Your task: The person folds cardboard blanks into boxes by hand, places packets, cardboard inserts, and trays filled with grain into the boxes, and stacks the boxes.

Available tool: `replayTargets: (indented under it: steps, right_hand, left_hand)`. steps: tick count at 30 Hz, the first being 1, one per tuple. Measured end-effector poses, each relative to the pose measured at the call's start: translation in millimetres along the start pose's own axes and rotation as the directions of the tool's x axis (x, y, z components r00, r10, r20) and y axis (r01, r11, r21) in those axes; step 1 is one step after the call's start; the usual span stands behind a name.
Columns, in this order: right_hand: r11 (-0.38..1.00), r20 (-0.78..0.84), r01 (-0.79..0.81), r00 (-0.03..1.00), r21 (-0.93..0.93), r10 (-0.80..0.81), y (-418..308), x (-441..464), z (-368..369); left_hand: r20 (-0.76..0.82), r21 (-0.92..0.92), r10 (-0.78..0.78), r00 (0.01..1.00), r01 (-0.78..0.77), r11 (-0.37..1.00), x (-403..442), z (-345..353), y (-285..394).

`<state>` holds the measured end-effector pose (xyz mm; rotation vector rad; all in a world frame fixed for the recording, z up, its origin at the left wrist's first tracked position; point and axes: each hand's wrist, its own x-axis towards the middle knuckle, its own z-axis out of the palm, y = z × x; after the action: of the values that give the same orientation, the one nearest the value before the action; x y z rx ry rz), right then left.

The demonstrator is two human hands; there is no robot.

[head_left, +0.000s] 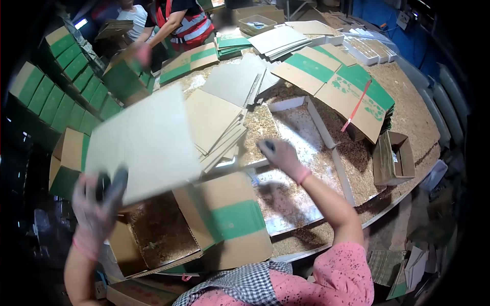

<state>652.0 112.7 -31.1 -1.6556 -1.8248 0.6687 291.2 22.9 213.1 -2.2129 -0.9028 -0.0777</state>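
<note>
My left hand, in a pale glove with dark fingertips, grips the near left edge of a large pale cardboard sheet. The sheet is tilted above an open cardboard box, which has brown, sawdust-like material inside. A green-striped flap folds out to the box's right. My right hand, gloved the same way, hovers over a shallow white tray with its fingers curled in; whether anything is in them is hidden. Beside it, to the left, lies a stack of tan cardboard sheets.
Folded green-striped cartons lie at the back right, near a small open box. Several stacked cartons stand at left. Across the table, a person in a red vest handles a carton. Loose shavings cover the table.
</note>
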Motion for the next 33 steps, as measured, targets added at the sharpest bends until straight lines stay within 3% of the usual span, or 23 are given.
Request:
replayTargets:
  steps: [1,2,4,6,7,8,10,11,12,14,16,18,19,21,22,23,24,26,28,30,31,32,33]
  right_hand:
    - [0.978,0.191,0.079,0.981,-0.192,-0.042,27.7,-18.9,24.7]
    - [0.999,0.155,-0.021,0.988,-0.036,0.026,26.2,-39.9,34.6]
    - [0.977,0.207,-0.211,0.955,-0.022,0.211,63.9,-48.6,93.6]
    - [0.953,0.064,-0.276,0.961,0.127,0.270,62.3,-43.2,123.3]
    - [0.945,-0.057,-0.189,0.976,0.268,0.211,80.4,-35.8,151.4]
    - [0.943,-0.115,-0.135,0.978,0.303,0.177,95.0,-33.2,165.5]
    - [0.911,0.031,-0.106,0.994,0.399,0.102,114.1,-33.2,160.3]
    - [0.947,-0.025,-0.035,0.999,0.320,0.045,104.1,-42.5,137.9]
    - [0.952,-0.055,-0.069,0.995,0.298,0.089,112.1,-44.2,125.9]
    - [0.948,-0.190,-0.254,0.938,0.194,0.290,108.5,-38.6,86.9]
    - [0.976,-0.346,-0.171,0.915,0.133,0.207,88.8,-32.2,42.4]
    - [0.954,-0.370,-0.207,0.922,-0.219,0.115,78.7,-19.6,13.5]
    - [0.973,-0.391,-0.194,0.911,-0.123,0.132,74.2,-8.2,4.6]
    - [0.971,-0.606,0.228,0.783,0.071,-0.140,2.0,-0.2,-23.5]
    - [0.897,-0.582,0.336,0.805,0.288,-0.115,-70.3,-18.9,-43.4]
    - [0.872,-0.666,0.488,0.665,0.045,-0.338,-111.5,-22.6,-45.2]
    - [0.756,-0.711,0.654,0.527,-0.009,-0.464,-156.0,-31.9,-42.1]
    - [0.535,-0.536,0.825,0.371,-0.186,-0.758,-218.3,-53.9,-13.6]
    - [0.284,0.208,0.959,0.280,-0.012,-0.937,-239.6,-64.0,51.0]
    - [0.355,0.420,0.933,0.298,0.064,-0.857,-231.8,-62.4,44.1]
    - [0.535,0.215,0.829,0.500,0.164,-0.839,-226.3,-61.1,28.2]
    - [0.599,-0.053,0.705,0.663,0.378,-0.747,-217.9,-57.9,13.9]
    - [0.593,-0.023,0.702,0.653,0.395,-0.757,-214.0,-53.3,19.3]
  left_hand:
    - [0.101,-0.039,-0.001,0.995,0.005,0.999,-28.6,-4.1,12.0]
    - [0.204,-0.081,-0.002,0.979,0.019,0.997,-57.5,-2.9,24.1]
    - [0.366,-0.331,0.141,0.920,-0.013,0.944,-104.6,9.5,45.6]
    - [0.599,-0.474,0.282,0.750,0.048,0.879,-132.6,31.0,59.1]
    - [0.604,-0.450,0.250,0.757,0.065,0.890,-139.1,35.3,63.0]
    - [0.694,-0.530,0.266,0.669,0.226,0.817,-137.7,35.6,63.9]
    - [0.822,-0.554,0.313,0.475,0.541,0.633,-115.6,20.2,49.1]
    - [0.822,-0.568,0.349,0.449,0.622,0.538,-108.4,15.7,34.2]
    - [0.811,-0.578,0.401,0.427,0.696,0.427,-107.5,12.2,24.4]
    - [0.701,-0.703,0.314,0.640,0.694,0.154,-102.4,14.0,21.5]
    - [0.520,-0.771,0.247,0.818,0.324,0.548,-81.9,5.4,30.7]
    - [0.607,-0.779,0.417,0.677,0.401,0.482,-95.6,40.3,45.2]
    - [0.582,-0.791,0.462,0.669,0.335,0.512,-109.5,55.9,50.1]
    - [0.659,-0.737,0.421,0.624,0.425,0.525,-94.1,33.2,34.8]
    - [0.742,-0.664,0.386,0.549,0.523,0.534,-92.0,24.5,29.7]
    - [0.672,-0.611,0.172,0.720,0.408,0.679,-106.8,25.5,23.8]
    - [0.554,-0.519,0.118,0.824,0.231,0.823,-108.8,22.7,13.7]
    - [0.578,-0.128,-0.269,0.771,0.411,0.903,-104.9,6.9,1.6]
    - [0.553,-0.086,-0.353,0.755,0.473,0.877,-125.7,3.8,-8.0]
    - [0.171,-0.202,-0.609,0.774,0.633,0.747,-181.7,27.1,-17.6]
    - [0.359,-0.429,-0.673,0.646,0.755,0.496,-224.6,43.1,-16.5]
    - [0.680,-0.604,-0.480,0.554,0.795,0.061,-260.7,40.0,-14.4]
    - [0.789,-0.615,-0.410,0.458,0.601,-0.511,-286.1,56.1,8.0]
